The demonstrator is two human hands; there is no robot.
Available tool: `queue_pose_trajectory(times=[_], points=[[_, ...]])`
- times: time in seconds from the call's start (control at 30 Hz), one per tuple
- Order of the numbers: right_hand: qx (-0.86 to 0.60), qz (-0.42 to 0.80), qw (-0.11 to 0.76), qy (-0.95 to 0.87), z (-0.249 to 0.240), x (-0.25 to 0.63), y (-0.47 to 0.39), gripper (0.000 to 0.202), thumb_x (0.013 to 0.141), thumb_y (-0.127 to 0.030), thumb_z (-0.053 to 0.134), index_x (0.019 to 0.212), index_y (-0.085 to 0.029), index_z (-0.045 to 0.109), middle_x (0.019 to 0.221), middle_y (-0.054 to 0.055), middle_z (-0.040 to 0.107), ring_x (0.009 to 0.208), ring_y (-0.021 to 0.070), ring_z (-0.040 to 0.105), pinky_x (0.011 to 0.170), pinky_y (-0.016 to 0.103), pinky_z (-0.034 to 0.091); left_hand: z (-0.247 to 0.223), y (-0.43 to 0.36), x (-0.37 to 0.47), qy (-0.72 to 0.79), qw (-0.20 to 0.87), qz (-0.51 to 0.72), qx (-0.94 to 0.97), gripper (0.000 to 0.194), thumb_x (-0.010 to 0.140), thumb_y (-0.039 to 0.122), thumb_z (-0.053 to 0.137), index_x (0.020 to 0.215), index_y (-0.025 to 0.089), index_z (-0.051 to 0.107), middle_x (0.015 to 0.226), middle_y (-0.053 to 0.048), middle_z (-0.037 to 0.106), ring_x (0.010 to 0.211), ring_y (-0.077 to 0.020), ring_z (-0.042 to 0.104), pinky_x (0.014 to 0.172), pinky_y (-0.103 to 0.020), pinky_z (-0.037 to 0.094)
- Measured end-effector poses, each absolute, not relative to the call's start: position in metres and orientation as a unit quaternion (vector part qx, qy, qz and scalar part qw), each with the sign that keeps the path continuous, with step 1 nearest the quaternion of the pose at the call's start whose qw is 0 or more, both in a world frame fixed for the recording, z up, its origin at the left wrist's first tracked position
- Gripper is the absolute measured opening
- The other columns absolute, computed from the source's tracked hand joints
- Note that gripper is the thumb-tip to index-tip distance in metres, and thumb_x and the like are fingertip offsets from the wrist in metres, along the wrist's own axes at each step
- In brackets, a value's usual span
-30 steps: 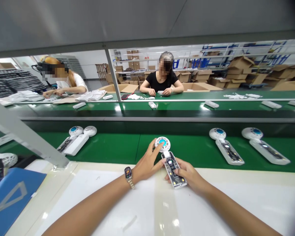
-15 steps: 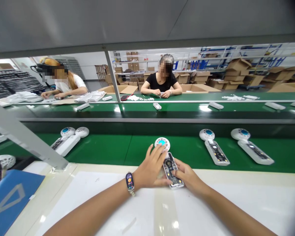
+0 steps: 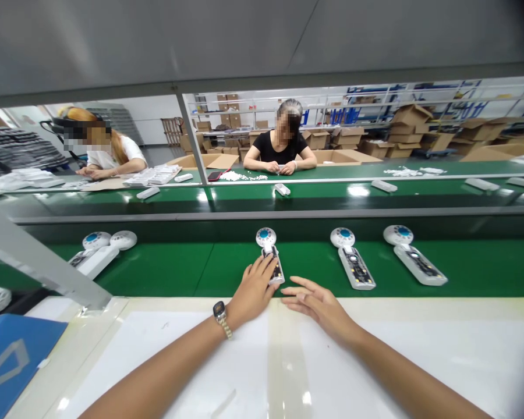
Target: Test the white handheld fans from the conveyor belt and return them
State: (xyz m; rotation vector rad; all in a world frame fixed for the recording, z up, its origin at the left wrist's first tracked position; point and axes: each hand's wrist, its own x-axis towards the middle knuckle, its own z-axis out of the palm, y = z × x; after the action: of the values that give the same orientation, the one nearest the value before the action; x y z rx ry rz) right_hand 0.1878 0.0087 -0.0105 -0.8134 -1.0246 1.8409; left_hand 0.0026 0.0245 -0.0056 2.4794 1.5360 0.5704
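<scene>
A white device (image 3: 276, 271) with a round blue-centred head and exposed dark circuitry lies on the green belt (image 3: 231, 267). My left hand (image 3: 254, 289) rests on its lower body, fingers stretched over the circuitry and thumb near its bottom end. Just right of that device, my right hand (image 3: 317, 304) hovers by the belt's near edge, its fingers apart and nothing in them. Two similar devices lie to the right, one nearer (image 3: 357, 268) and one farther (image 3: 420, 265). At the left, a pair of devices (image 3: 96, 262) lies side by side.
A slanted metal post (image 3: 48, 262) stands at the left, beside a blue box (image 3: 20, 361). The white-covered worktop (image 3: 358, 372) is nearest me. Across a second belt (image 3: 244, 195) carrying white casings, two people sit working with small parts. Cardboard boxes (image 3: 410, 125) stand behind.
The device has moved forward from the worktop's edge onto the belt. My right hand has let go of it and opened. My left hand has slid forward with it; the view has shifted slightly right.
</scene>
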Motion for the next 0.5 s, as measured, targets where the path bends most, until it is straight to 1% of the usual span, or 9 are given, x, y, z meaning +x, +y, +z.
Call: queue_pose_trajectory(times=[0.07, 0.13, 0.2, 0.23, 0.3, 0.37, 0.43, 0.5], points=[[-0.328, 0.716, 0.432, -0.439, -0.012, 0.189, 0.009, 0.044, 0.071, -0.036, 0.066, 0.108, -0.018, 0.051, 0.099, 0.010, 0.065, 0.079, 0.0227, 0.067, 0.080, 0.043, 0.048, -0.008, 0.027, -0.001, 0.527, 0.094, 0.188, 0.824, 0.049, 0.088, 0.029, 0.040, 0.135, 0.022, 0.026, 0.143, -0.007, 0.025, 0.131, -0.0273, 0.019, 0.104, -0.049, 0.022], [-0.342, 0.680, 0.444, -0.472, -0.012, 0.191, 0.009, 0.035, 0.073, -0.038, 0.063, 0.102, -0.019, 0.052, 0.089, 0.007, 0.066, 0.065, 0.0189, 0.066, 0.066, 0.038, 0.051, -0.009, 0.027, -0.001, 0.534, 0.088, 0.191, 0.819, 0.050, 0.087, 0.030, 0.041, 0.134, 0.020, 0.028, 0.143, -0.008, 0.026, 0.131, -0.0279, 0.020, 0.104, -0.049, 0.023], [-0.365, 0.622, 0.471, -0.508, -0.013, 0.194, 0.010, 0.027, 0.076, -0.039, 0.058, 0.094, -0.019, 0.054, 0.078, 0.004, 0.065, 0.054, 0.0149, 0.061, 0.052, 0.030, 0.048, -0.009, 0.025, 0.000, 0.545, 0.069, 0.198, 0.812, 0.049, 0.087, 0.031, 0.042, 0.133, 0.017, 0.031, 0.141, -0.011, 0.028, 0.131, -0.0293, 0.019, 0.104, -0.048, 0.023], [-0.378, 0.585, 0.490, -0.525, -0.014, 0.195, 0.011, 0.024, 0.078, -0.039, 0.055, 0.091, -0.019, 0.054, 0.073, 0.003, 0.064, 0.052, 0.0137, 0.058, 0.048, 0.028, 0.045, -0.010, 0.024, 0.001, 0.549, 0.058, 0.203, 0.809, 0.049, 0.087, 0.031, 0.043, 0.132, 0.015, 0.033, 0.141, -0.012, 0.029, 0.131, -0.0300, 0.018, 0.105, -0.049, 0.022], [-0.403, 0.505, 0.529, -0.550, -0.016, 0.200, 0.014, 0.020, 0.080, -0.036, 0.051, 0.090, -0.019, 0.053, 0.070, 0.002, 0.062, 0.054, 0.0135, 0.055, 0.048, 0.026, 0.042, -0.010, 0.022, 0.003, 0.548, 0.035, 0.212, 0.809, 0.046, 0.087, 0.032, 0.042, 0.129, 0.014, 0.037, 0.139, -0.014, 0.030, 0.132, -0.0305, 0.016, 0.105, -0.049, 0.022], [-0.426, 0.441, 0.558, -0.559, -0.019, 0.204, 0.018, 0.016, 0.081, -0.033, 0.049, 0.091, -0.020, 0.052, 0.072, 0.002, 0.061, 0.060, 0.0147, 0.055, 0.054, 0.027, 0.043, -0.010, 0.021, 0.004, 0.537, 0.017, 0.214, 0.816, 0.043, 0.087, 0.031, 0.041, 0.127, 0.014, 0.039, 0.139, -0.015, 0.030, 0.132, -0.0303, 0.016, 0.105, -0.050, 0.022], [-0.447, 0.412, 0.568, -0.555, -0.020, 0.207, 0.021, 0.015, 0.081, -0.030, 0.048, 0.091, -0.020, 0.051, 0.073, 0.003, 0.061, 0.063, 0.0156, 0.054, 0.058, 0.029, 0.043, -0.010, 0.020, 0.004, 0.525, 0.003, 0.209, 0.825, 0.041, 0.088, 0.030, 0.040, 0.126, 0.014, 0.039, 0.138, -0.015, 0.030, 0.131, -0.0303, 0.018, 0.104, -0.051, 0.021], [-0.459, 0.407, 0.564, -0.552, -0.021, 0.209, 0.023, 0.014, 0.081, -0.029, 0.047, 0.090, -0.020, 0.051, 0.073, 0.003, 0.061, 0.063, 0.0159, 0.054, 0.057, 0.030, 0.042, -0.009, 0.019, 0.005, 0.519, -0.010, 0.206, 0.829, 0.040, 0.088, 0.029, 0.040, 0.124, 0.014, 0.041, 0.137, -0.016, 0.031, 0.131, -0.0307, 0.019, 0.104, -0.051, 0.021]])
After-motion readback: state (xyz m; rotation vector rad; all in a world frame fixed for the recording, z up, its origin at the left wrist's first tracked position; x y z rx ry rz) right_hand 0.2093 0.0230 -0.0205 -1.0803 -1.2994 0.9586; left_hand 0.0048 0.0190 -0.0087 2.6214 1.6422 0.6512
